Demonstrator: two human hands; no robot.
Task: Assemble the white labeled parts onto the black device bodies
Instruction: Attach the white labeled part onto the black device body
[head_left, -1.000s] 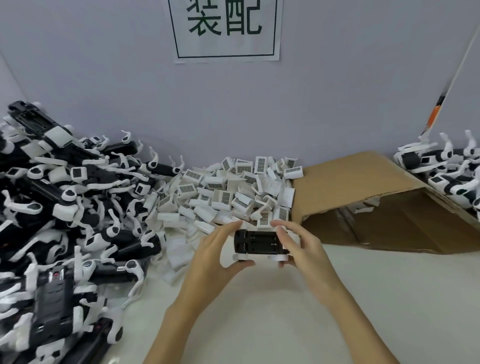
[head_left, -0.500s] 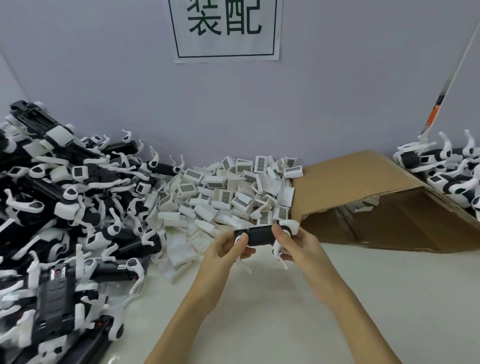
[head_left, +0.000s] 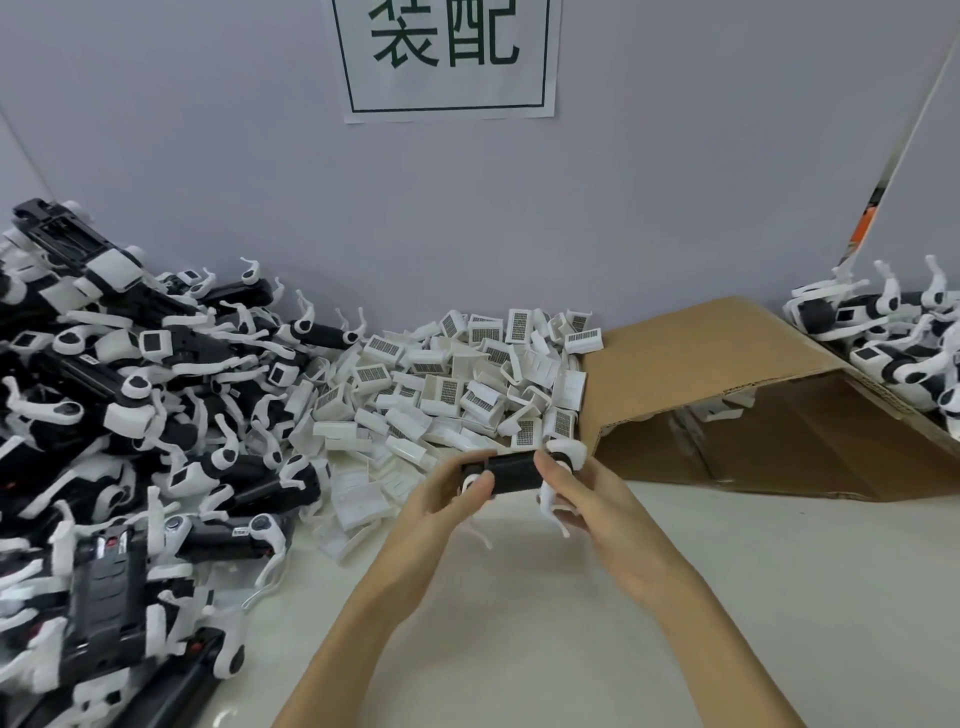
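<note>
Both hands grip one black device body (head_left: 511, 472) above the table (head_left: 727, 597), just in front of the white labeled parts (head_left: 457, 384) pile. Left hand (head_left: 441, 506) pinches its left end; right hand (head_left: 587, 499) curls round the right end. Cardboard box (head_left: 727, 374) to the right.

you have bare tabletop (head_left: 545, 623) near you; black bodies (head_left: 130, 415) crowd the left, white parts (head_left: 457, 384) block the back, a cardboard box (head_left: 727, 405) the right.

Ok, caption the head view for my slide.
Both hands grip a black device body before a pile of white labeled parts.
</note>
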